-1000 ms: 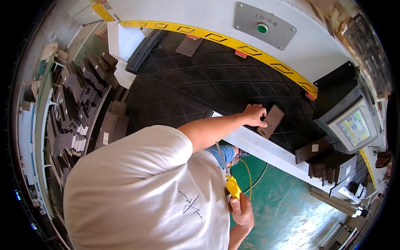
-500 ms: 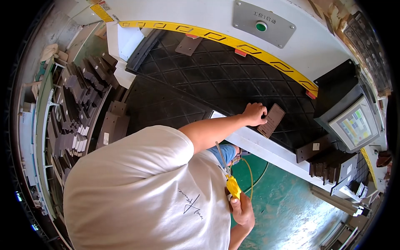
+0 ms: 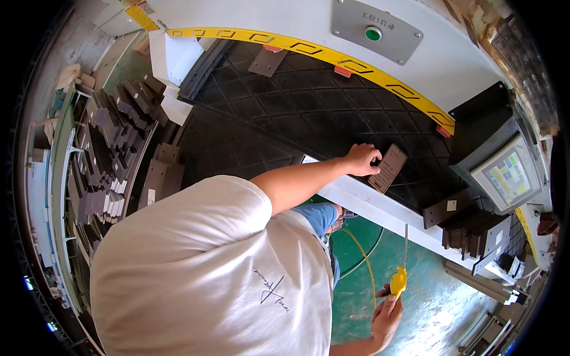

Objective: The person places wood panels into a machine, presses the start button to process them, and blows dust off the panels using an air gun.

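Note:
My left hand [image 3: 362, 160] reaches over the black work surface [image 3: 332, 127], fingers curled, thumb at the near left edge of a flat brown rectangle [image 3: 390, 167]. This piece has rows of writing and looks like a phone; the fingertips' exact grip is partly hidden. Lower down, my right hand [image 3: 387, 317] is wrapped around the yellow handle of an air blow gun [image 3: 398, 281]. The gun's thin metal nozzle points up, toward the machine's white front edge. A yellow hose [image 3: 363, 254] hangs beside my legs above the green floor.
A yellow-striped guard [image 3: 309, 48] and green start button [image 3: 373, 34] face me. One brown plate [image 3: 268, 61] lies at the far side. Plate stacks stand at left [image 3: 113, 139] and right [image 3: 475, 234], below a touchscreen [image 3: 506, 180].
My right hand has moved right, away from my body, and the blow gun's nozzle has swung to nearly upright in view. My left hand and the brown rectangle have barely moved.

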Tool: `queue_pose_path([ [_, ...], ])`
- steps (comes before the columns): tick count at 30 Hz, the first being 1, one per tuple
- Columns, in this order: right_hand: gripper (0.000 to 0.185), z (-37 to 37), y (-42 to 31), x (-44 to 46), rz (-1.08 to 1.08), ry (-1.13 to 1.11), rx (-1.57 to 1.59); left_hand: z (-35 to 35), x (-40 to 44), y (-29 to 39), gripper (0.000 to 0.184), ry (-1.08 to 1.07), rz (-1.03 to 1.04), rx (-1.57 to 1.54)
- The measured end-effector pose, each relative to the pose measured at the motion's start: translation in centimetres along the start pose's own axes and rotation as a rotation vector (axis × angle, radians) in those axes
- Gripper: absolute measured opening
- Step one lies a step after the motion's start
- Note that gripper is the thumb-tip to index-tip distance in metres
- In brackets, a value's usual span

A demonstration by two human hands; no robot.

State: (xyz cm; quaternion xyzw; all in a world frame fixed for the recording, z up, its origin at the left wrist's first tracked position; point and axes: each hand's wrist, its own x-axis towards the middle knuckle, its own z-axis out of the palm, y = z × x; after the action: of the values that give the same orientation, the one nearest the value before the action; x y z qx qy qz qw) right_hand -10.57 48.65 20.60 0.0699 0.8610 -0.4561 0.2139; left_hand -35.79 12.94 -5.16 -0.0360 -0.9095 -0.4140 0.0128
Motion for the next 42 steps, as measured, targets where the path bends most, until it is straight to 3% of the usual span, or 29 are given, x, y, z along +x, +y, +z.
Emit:
queue_pose_path([
  [3,0.072,0.1,0.2,-1.6,-0.038,-0.216,0.05,-0.3,0.1,0.6,0.047,-0.012,-0.004,0.029],
  [4,0.076,0.5,0.2,-1.9,-0.171,-0.377,0.116,-0.4,0.0,0.6,0.048,-0.014,-0.004,0.043],
  [7,0.081,1.0,-0.3,-1.3,-0.225,-0.477,0.183,-0.4,-0.1,0.8,0.052,-0.01,0.003,0.048],
  [11,0.08,1.5,-1.7,0.1,-0.132,-0.216,0.033,-0.5,-0.7,1.2,0.057,0.001,0.017,0.055],
  [12,0.077,1.4,-0.1,0.0,-0.178,-0.292,0.106,-0.7,-0.7,1.3,0.056,-0.009,0.009,0.057],
  [14,0.051,-0.2,8.7,-1.5,-0.075,-0.409,0.081,-0.9,-0.7,1.7,0.055,-0.033,-0.008,0.059],
  [15,0.043,-0.1,9.1,-1.9,-0.021,-0.466,0.068,-0.6,-0.7,1.6,0.052,-0.017,-0.02,0.067],
  [16,0.054,-0.2,9.5,-1.8,0.157,-0.408,0.148,-0.3,-0.6,1.6,0.05,0.0,-0.032,0.076],
  [17,0.057,-0.6,10.0,-1.1,0.025,-0.378,0.145,0.0,-0.5,1.6,0.048,0.017,-0.043,0.084],
  [19,0.075,2.0,-2.3,0.8,-0.24,-0.304,0.128,1.3,-0.2,1.4,0.041,0.073,-0.09,0.084],
  [20,0.078,2.0,-3.0,0.7,-0.151,-0.286,0.065,1.6,0.1,1.4,0.038,0.1,-0.114,0.084],
  [23,0.079,1.9,-0.8,0.9,-0.211,-0.415,0.121,1.6,0.8,1.8,0.031,0.092,-0.204,0.05],
  [26,0.082,1.8,-0.9,0.8,-0.214,-0.388,0.19,1.1,0.5,1.9,0.033,0.086,-0.183,0.015],
  [30,0.086,2.3,-0.3,0.4,-0.15,-0.232,0.253,0.3,-0.7,1.4,0.038,0.11,-0.006,0.064],
  [32,0.087,2.0,-0.3,0.7,-0.138,-0.345,0.238,0.2,-1.1,1.5,0.041,0.123,0.042,0.098],
  [38,0.086,3.4,-1.9,1.8,-0.142,-0.465,0.193,1.2,-0.4,2.6,0.035,0.147,-0.128,0.111],
  [41,0.082,3.4,-2.0,2.6,-0.15,-0.475,0.179,0.8,-0.4,2.4,0.031,0.156,-0.11,0.09],
  [42,0.08,3.5,-1.9,2.8,-0.124,-0.444,0.196,0.3,-0.4,2.0,0.031,0.109,-0.13,-0.089],
])
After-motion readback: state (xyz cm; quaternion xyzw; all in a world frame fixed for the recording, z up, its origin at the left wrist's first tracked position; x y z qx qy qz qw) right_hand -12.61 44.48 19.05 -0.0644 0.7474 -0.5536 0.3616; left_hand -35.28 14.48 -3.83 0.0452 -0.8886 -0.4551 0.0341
